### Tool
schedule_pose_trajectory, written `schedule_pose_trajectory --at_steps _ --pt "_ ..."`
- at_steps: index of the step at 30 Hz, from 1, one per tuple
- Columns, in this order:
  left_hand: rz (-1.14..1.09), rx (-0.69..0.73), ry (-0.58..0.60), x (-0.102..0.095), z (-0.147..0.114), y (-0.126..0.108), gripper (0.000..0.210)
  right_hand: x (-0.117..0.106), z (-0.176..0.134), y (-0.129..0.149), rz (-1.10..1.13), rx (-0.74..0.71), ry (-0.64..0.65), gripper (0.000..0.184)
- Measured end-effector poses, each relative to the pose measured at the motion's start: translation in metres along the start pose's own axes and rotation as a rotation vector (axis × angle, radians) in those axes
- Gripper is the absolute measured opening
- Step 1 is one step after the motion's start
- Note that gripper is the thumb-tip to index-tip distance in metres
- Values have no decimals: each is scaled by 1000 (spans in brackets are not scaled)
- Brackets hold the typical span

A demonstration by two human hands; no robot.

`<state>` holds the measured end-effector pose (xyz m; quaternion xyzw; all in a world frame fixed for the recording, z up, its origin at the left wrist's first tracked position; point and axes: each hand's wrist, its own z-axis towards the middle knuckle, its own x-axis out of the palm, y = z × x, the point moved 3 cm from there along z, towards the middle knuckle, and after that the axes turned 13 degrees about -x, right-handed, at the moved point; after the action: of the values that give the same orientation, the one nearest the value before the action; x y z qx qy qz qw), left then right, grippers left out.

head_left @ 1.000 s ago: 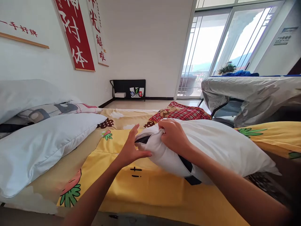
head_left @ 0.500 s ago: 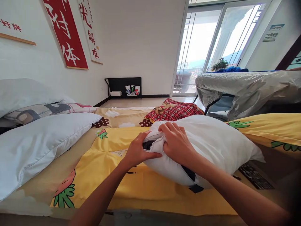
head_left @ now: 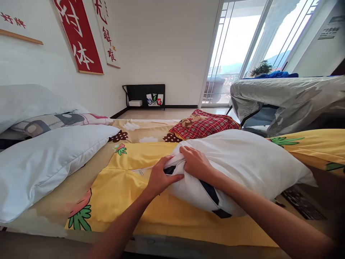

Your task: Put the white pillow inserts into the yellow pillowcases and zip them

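Note:
A plump white pillow [head_left: 250, 162] lies on a yellow pillowcase [head_left: 121, 194] printed with carrots, spread over the bed. At the pillow's near left end, my left hand [head_left: 161, 176] pinches the edge of its white cover, thumb below and fingers above. My right hand [head_left: 196, 163] grips the same cover just to the right, its fingers curled over the cloth. Between the hands the cover gapes, and something dark shows inside. Along the near side, a dark strip [head_left: 210, 192] shows through a slit in the white cloth.
Another white pillow [head_left: 59, 154] lies at the left, with a patterned pillow [head_left: 56, 122] behind it. A red plaid cushion [head_left: 207, 124] sits at the bed's far side. More yellow cloth [head_left: 320, 144] is at the right. Beyond stands a plastic-covered table [head_left: 285, 90].
The view has shifted slightly. My right hand has moved a little down and left along the cover, and the gap between the hands looks narrower. Both hands keep hold.

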<state>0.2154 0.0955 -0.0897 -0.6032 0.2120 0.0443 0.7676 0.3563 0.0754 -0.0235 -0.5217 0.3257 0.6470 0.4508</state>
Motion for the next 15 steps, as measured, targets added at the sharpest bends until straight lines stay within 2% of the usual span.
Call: schedule_pose_trajectory --at_steps 5,9,12,15 --pt "-37 -20 19 -6 -5 16 74 5 4 16 -182 -126 81 23" --pt "-13 90 109 -14 -15 20 84 1 -1 30 -337 -216 47 25" --pt "-134 133 215 -21 -22 31 97 -19 -6 29 -421 -202 -36 24" --pt "-267 35 269 -30 -23 52 103 -60 -11 17 -487 -98 -140 21"
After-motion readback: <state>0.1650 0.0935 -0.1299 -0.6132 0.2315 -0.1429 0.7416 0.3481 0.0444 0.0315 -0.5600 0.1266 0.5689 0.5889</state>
